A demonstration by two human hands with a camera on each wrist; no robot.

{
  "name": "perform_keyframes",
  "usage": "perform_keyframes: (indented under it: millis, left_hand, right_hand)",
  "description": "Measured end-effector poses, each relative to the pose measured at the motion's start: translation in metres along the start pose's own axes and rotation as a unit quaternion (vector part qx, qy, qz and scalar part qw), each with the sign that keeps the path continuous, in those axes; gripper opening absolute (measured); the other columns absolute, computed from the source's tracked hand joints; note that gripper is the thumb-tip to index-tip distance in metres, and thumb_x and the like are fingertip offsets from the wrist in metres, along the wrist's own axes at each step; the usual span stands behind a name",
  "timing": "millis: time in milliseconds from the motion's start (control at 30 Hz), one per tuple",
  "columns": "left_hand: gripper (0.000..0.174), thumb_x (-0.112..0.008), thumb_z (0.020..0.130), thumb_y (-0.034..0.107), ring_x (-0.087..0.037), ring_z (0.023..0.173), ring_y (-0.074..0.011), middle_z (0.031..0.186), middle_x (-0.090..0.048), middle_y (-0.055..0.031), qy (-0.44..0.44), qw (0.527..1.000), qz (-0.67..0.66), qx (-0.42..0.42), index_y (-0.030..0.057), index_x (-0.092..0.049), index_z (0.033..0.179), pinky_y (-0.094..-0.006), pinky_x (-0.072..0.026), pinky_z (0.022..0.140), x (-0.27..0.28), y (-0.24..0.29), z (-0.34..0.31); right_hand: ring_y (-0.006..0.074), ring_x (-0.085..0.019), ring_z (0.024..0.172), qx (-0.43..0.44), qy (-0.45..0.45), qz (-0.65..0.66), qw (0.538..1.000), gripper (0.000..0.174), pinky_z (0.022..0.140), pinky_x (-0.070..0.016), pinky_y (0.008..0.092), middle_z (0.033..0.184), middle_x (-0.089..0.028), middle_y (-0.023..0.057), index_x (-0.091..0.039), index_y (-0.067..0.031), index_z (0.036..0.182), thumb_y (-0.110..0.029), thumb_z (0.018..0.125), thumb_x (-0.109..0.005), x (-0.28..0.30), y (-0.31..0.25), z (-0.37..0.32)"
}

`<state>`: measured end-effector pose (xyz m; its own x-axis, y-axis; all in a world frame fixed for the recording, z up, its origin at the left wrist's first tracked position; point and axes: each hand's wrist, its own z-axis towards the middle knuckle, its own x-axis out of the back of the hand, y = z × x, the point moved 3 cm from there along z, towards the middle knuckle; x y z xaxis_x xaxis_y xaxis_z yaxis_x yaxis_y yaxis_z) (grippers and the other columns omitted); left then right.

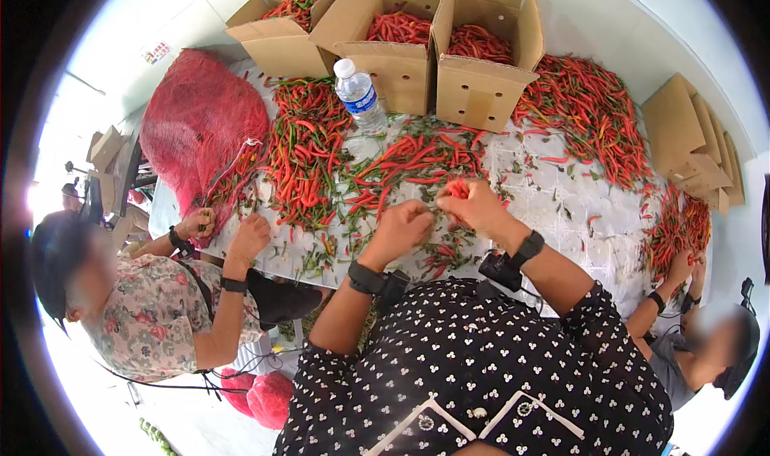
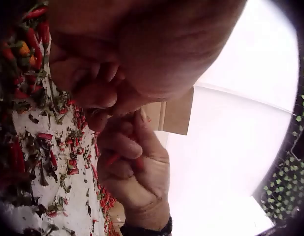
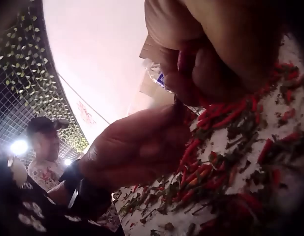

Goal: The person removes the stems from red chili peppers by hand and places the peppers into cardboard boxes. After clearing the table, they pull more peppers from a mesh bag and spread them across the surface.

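Just above the table, my two hands meet at their fingertips. My right hand (image 1: 477, 207) grips red chili peppers (image 1: 458, 189); in the left wrist view, red ends poke out between its curled fingers. My left hand (image 1: 403, 230) has its fingers curled, and its thumb and fingertips pinch at the stem end of a chili in the right hand. The fingers themselves mostly hide that stem end. Beyond the hands lies a loose pile of red chilies (image 1: 417, 158) with green stems. Plucked stems and leaf bits (image 1: 449, 251) are scattered beneath the hands.
Cardboard boxes (image 1: 472, 95) of chilies line the back, with a water bottle (image 1: 361, 99) before them. A red mesh sack (image 1: 200, 123) and more chili heaps (image 1: 589, 119) lie on the white-covered table (image 1: 537, 207). People work at left (image 1: 152, 312) and right (image 1: 682, 352).
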<state>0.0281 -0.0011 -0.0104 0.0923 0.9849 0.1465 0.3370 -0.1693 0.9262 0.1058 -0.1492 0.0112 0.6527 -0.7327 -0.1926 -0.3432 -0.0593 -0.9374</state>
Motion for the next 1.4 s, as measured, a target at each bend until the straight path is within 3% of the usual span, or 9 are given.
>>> perform_keyframes:
  millis: [167,467,633,700,900,1133,1200,1333,1400]
  left_hand:
    - [0.01,-0.058,0.077,0.012,-0.057,0.058,-0.016,0.069,-0.061,-0.006,0.175,0.956,0.207,-0.113,0.0036,-0.06,0.082,-0.0298,-0.0448,0.055,0.025,-0.006,-0.014]
    - [0.011,-0.06,0.072,0.015,-0.057,0.074,-0.0321,0.081,-0.058,-0.0144,0.152,0.857,0.465,-0.159,0.0057,-0.06,0.079,-0.0395,-0.0461,0.064,0.02,-0.009,-0.005]
    - [0.01,-0.056,0.077,0.013,-0.056,0.06,-0.0249,0.069,-0.056,-0.0093,0.181,0.916,0.313,-0.175,0.0047,-0.057,0.082,-0.0338,-0.0435,0.055,0.033,-0.015,0.0]
    - [0.009,-0.052,0.082,0.01,-0.05,0.053,-0.0111,0.064,-0.053,-0.0016,0.135,0.988,-0.071,-0.009,0.0032,-0.055,0.086,-0.0237,-0.0378,0.049,0.037,-0.013,0.001]
    - [0.007,-0.05,0.085,0.006,-0.042,0.051,-0.0041,0.064,-0.05,0.0024,0.047,0.972,-0.229,-0.021,0.0027,-0.055,0.089,-0.019,-0.0322,0.046,0.025,0.005,-0.003]
    - [0.006,-0.056,0.081,0.009,-0.046,0.052,-0.0077,0.063,-0.052,-0.0002,0.116,0.989,-0.043,-0.077,0.0026,-0.058,0.08,-0.0223,-0.0346,0.047,0.019,0.018,-0.006]
    - [0.009,-0.062,0.076,0.011,-0.049,0.05,-0.0193,0.062,-0.054,-0.0067,0.251,0.885,0.241,-0.309,0.0027,-0.058,0.074,-0.03,-0.0384,0.048,0.02,0.029,-0.012]
    - [0.017,-0.066,0.071,0.018,-0.053,0.056,-0.0303,0.065,-0.055,-0.0125,0.344,0.818,0.38,-0.26,0.0028,-0.057,0.068,-0.0377,-0.0412,0.051,0.038,0.029,-0.019]
    - [0.023,-0.066,0.069,0.024,-0.056,0.064,-0.0331,0.072,-0.057,-0.0134,0.196,0.864,0.459,-0.066,0.0033,-0.056,0.066,-0.0408,-0.0428,0.054,0.038,0.015,-0.02]
  right_hand:
    - [0.0043,-0.046,0.049,0.198,0.143,-0.099,0.965,0.017,0.044,-0.0365,0.0202,0.059,-0.053,-0.0023,-0.06,-0.0036,0.086,-0.018,0.078,-0.062,0.022,-0.118,-0.016]
    - [0.0037,-0.044,0.051,0.403,0.284,-0.089,0.865,0.017,0.047,-0.0381,0.0193,0.059,-0.052,-0.0027,-0.059,-0.0034,0.089,-0.016,0.077,-0.063,0.051,-0.209,0.022]
    - [0.0045,-0.046,0.051,0.142,0.054,-0.047,0.987,0.019,0.043,-0.0344,0.0185,0.063,-0.051,-0.0018,-0.058,-0.0025,0.089,-0.017,0.078,-0.064,-0.001,-0.101,0.015]
    - [0.0047,-0.047,0.051,0.036,-0.002,-0.086,0.996,0.019,0.043,-0.0346,0.0188,0.063,-0.052,-0.0019,-0.057,-0.003,0.091,-0.016,0.078,-0.063,-0.005,-0.043,0.024]
    - [0.0059,-0.049,0.051,-0.075,-0.041,-0.048,0.995,0.019,0.043,-0.0361,0.0198,0.063,-0.054,-0.001,-0.057,-0.0032,0.089,-0.016,0.077,-0.064,-0.022,0.011,0.02]
    - [0.0072,-0.048,0.046,-0.075,-0.047,-0.041,0.995,0.013,0.041,-0.0356,0.0223,0.056,-0.052,0.0004,-0.056,-0.0048,0.073,-0.015,0.076,-0.063,-0.025,0.011,0.014]
    - [0.0075,-0.048,0.046,-0.094,-0.064,-0.01,0.993,0.013,0.041,-0.0355,0.0227,0.055,-0.053,0.0007,-0.056,-0.005,0.072,-0.015,0.077,-0.062,-0.025,0.019,0.017]
    - [0.0084,-0.048,0.047,-0.136,-0.117,0.081,0.98,0.011,0.039,-0.0335,0.0213,0.059,-0.055,0.0031,-0.055,-0.0051,0.075,-0.015,0.079,-0.058,-0.02,0.023,0.012]
    - [0.0087,-0.049,0.047,-0.134,-0.107,0.141,0.975,0.01,0.037,-0.0323,0.0203,0.064,-0.057,0.0047,-0.055,-0.0048,0.08,-0.014,0.081,-0.056,-0.009,0.027,0.012]
